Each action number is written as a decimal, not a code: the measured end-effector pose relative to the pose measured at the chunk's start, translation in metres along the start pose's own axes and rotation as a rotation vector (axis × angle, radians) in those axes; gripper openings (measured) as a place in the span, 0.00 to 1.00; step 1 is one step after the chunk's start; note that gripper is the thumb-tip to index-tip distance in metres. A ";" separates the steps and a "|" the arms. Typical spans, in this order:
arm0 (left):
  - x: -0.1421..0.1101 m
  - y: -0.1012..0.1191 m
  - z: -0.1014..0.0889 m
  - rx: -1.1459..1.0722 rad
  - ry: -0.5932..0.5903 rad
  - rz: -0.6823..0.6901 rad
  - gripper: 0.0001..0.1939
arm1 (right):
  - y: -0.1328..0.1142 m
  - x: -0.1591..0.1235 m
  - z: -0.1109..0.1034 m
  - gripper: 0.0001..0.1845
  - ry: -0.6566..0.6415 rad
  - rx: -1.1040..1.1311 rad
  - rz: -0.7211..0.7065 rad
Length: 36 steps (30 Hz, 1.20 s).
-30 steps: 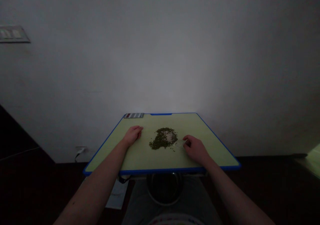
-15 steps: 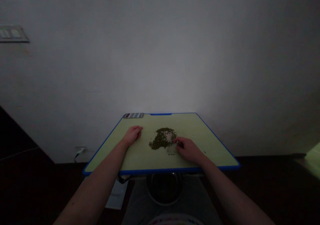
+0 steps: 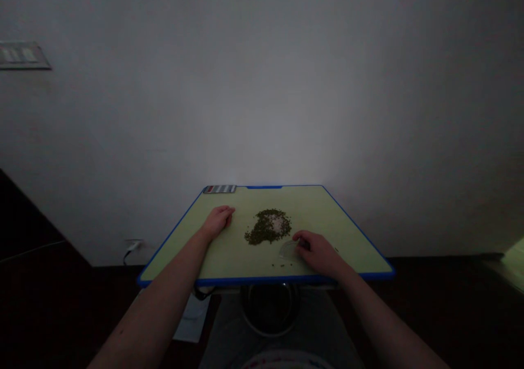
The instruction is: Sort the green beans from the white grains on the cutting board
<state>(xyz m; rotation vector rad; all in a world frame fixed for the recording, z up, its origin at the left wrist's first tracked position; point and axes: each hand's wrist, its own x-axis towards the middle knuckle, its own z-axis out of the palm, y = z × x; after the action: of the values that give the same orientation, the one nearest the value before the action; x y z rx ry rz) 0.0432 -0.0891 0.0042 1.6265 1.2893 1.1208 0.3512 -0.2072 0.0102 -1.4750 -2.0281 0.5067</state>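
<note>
A heap of small green beans (image 3: 262, 231) lies in the middle of the pale green tabletop (image 3: 241, 262), with whitish grains (image 3: 279, 225) on its right part. My right hand (image 3: 315, 250) is closed on a clear, thin, rounded piece (image 3: 287, 249), perhaps plastic, just right of and nearer than the heap. Several loose beans (image 3: 282, 265) lie on the near side of that piece. Resting on the tabletop left of the heap, my left hand (image 3: 218, 221) has its fingers curled in, and nothing shows in it.
A phone (image 3: 220, 189) lies at the far left corner. Blue edging (image 3: 262, 279) runs round the table. Below the near edge stands a metal bowl (image 3: 270, 309), with another patterned rim (image 3: 282, 358) closer to me. The wall (image 3: 262, 85) rises behind the table.
My right hand has drawn back from the heap, nearer to me and slightly right, with the clear piece. The loose beans by it now lie nearer the edge. My left hand stays put.
</note>
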 end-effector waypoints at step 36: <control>-0.004 0.007 0.002 0.033 0.023 -0.011 0.19 | -0.021 0.003 0.021 0.14 0.157 -0.092 -0.054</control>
<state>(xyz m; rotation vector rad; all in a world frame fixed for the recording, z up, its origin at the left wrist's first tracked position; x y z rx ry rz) 0.0467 -0.0939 0.0090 1.6325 1.3363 1.1205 0.3217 -0.2109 0.0082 -1.4605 -1.9838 0.2701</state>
